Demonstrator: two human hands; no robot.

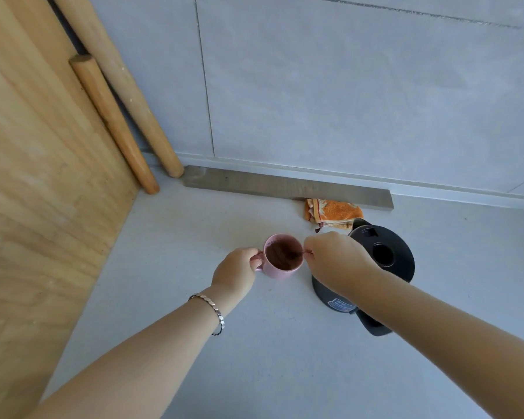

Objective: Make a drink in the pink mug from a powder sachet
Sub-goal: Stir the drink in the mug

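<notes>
While your left hand point(239, 269) steadies the pink mug point(280, 258) by its handle, your right hand point(333, 258) pinches a thin stirrer point(297, 254) whose far end dips into the dark brown drink. You appear to be near the end of the job: judging by the liquid that fills the mug almost to the rim, the powder is in and the water has been poured, and what is left looks like little more than finishing the stir and lifting the stirrer out. No sachet shows anywhere in view, so you cannot confirm where it went.

Your mug stands upright on the pale grey tabletop point(270, 358), roughly mid-scene, just left of the black kettle point(375, 261), whose lid is down and whose handle points toward you under your right forearm. The mug is a small, glossy, pale pink cup, its handle turned left into your curled fingers. The drink's surface is an even reddish brown with no lumps that can be made out.

Farther back, an orange cloth point(333, 213) lies crumpled against a grey strip point(285, 186) at the foot of the wall, well apart from the mug. A wooden board point(43, 176) and two wooden rods point(112, 116) lean at the far left.
</notes>
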